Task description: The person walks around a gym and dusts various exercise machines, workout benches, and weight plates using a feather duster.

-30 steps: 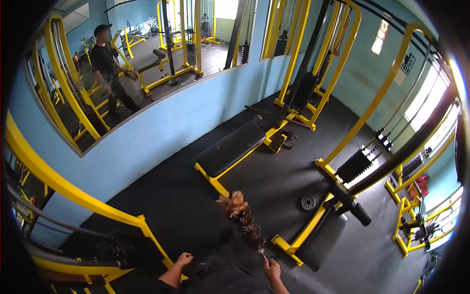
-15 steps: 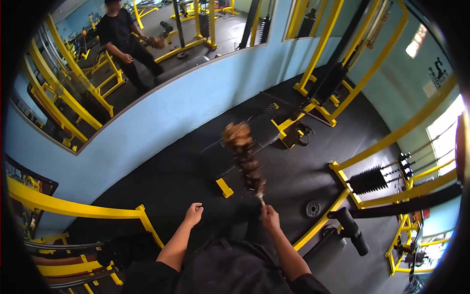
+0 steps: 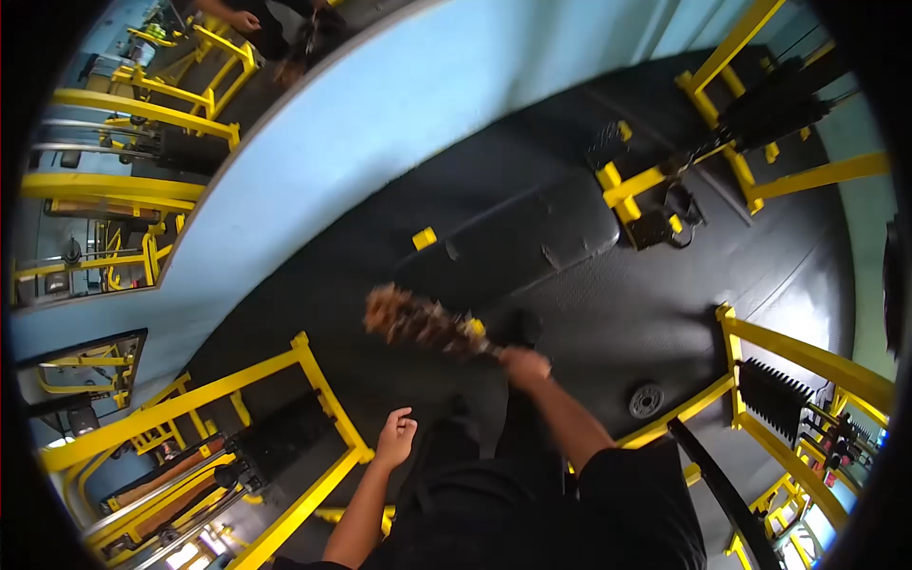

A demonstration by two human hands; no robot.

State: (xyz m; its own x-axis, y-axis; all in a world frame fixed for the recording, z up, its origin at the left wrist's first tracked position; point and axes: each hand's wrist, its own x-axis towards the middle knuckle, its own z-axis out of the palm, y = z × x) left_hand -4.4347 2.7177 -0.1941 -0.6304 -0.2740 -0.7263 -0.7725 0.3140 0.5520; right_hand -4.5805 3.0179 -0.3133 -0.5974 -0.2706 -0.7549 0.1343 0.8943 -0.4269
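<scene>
My right hand [image 3: 526,368] is wrapped round the thin handle of a feather duster [image 3: 423,321]. The duster's brown, fluffy head points left, above the dark floor and close to the near end of a black padded bench [image 3: 522,237]. Motion blurs the feathers slightly. To the lower left, my left hand [image 3: 397,437] hangs free in front of my body, its fingers loosely curled but partly apart, holding nothing.
A blue wall [image 3: 380,114] with a mirror [image 3: 171,228] runs along the left. Yellow machine frames [image 3: 209,394] stand at the lower left and on the right. A weight plate [image 3: 645,400] lies on the floor near my right side.
The duster has swung from pointing up to pointing left, with my right hand still round its handle. The view has turned downward, and the bench now shows more fully.
</scene>
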